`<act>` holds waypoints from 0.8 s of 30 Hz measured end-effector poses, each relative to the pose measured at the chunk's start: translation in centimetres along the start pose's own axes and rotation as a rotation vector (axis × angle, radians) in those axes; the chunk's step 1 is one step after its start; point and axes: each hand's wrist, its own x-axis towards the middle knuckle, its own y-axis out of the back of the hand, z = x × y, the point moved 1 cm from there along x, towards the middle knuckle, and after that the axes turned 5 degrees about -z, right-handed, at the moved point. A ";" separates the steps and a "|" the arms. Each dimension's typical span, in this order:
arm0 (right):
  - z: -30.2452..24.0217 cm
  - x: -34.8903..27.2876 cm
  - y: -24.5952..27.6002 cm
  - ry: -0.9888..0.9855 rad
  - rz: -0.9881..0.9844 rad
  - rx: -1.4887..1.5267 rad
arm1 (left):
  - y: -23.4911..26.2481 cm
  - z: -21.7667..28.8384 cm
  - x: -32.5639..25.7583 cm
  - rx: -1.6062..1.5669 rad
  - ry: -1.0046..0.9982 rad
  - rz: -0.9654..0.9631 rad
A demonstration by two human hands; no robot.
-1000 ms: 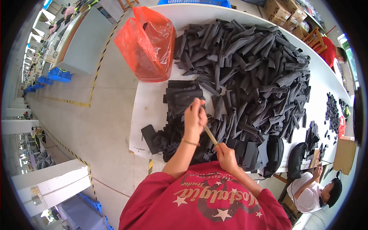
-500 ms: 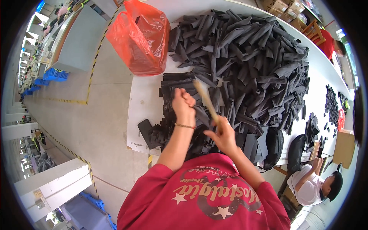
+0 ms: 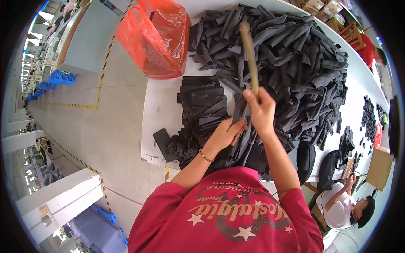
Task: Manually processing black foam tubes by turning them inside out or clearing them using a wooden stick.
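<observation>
right hand (image 3: 262,110) clenched on long tan wooden stick (image 3: 249,54), raised upright over heap of black fabric strips (image 3: 295,63) | left hand (image 3: 228,131) gripping one narrow black fabric strip (image 3: 239,110) just beside stick's lower end | flat stack of black pieces (image 3: 201,105) on white bench (image 3: 160,114) | orange plastic bag (image 3: 158,36) at bench edge

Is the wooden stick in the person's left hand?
No, the right hand grips the wooden stick raised over the black strip pile, while the left hand rests on a black strip.
</observation>
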 end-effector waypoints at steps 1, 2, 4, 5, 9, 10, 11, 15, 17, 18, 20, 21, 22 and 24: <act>-0.2 1.6 0.3 -0.026 0.109 0.068 | -0.5 0.3 -0.1 0.016 -0.022 -0.001; -1.6 3.5 0.8 -0.055 0.214 0.137 | -0.8 0.4 -0.4 0.030 -0.043 0.003; -5.4 8.7 3.7 -0.042 0.413 0.253 | 0.7 -0.3 -1.3 0.153 -0.074 -0.045; -5.5 11.7 6.1 0.068 0.431 0.226 | 1.8 -0.6 -1.3 0.305 -0.018 0.079; -6.1 16.9 8.8 0.281 0.429 0.021 | 7.8 0.2 0.3 0.889 -0.309 0.603; -4.9 16.9 8.9 0.306 0.447 -0.111 | 9.2 0.8 1.4 1.029 -0.367 0.681; -3.5 16.1 8.4 0.231 0.396 -0.101 | 10.1 1.3 2.3 1.029 -0.365 0.684; 1.9 8.9 6.7 -0.003 0.176 -0.094 | 10.1 1.4 4.4 1.239 -0.321 0.527; 4.7 5.2 6.8 -0.108 0.101 -0.160 | 9.0 1.0 5.5 1.405 -0.299 0.424; 5.9 3.5 6.6 -0.154 0.043 -0.191 | 8.7 0.5 5.6 1.410 -0.295 0.420; 7.4 0.6 6.6 -0.210 -0.007 -0.123 | 8.1 -1.3 6.1 1.540 -0.068 0.377; 7.8 -0.5 6.5 -0.239 -0.032 -0.110 | 8.1 -2.2 6.3 1.575 -0.061 0.443; 8.1 -1.4 6.4 -0.266 -0.057 -0.098 | 8.6 -2.9 6.5 1.579 -0.060 0.439; 8.2 -2.9 6.5 -0.261 -0.143 -0.135 | 9.2 -3.5 6.8 1.670 0.022 0.467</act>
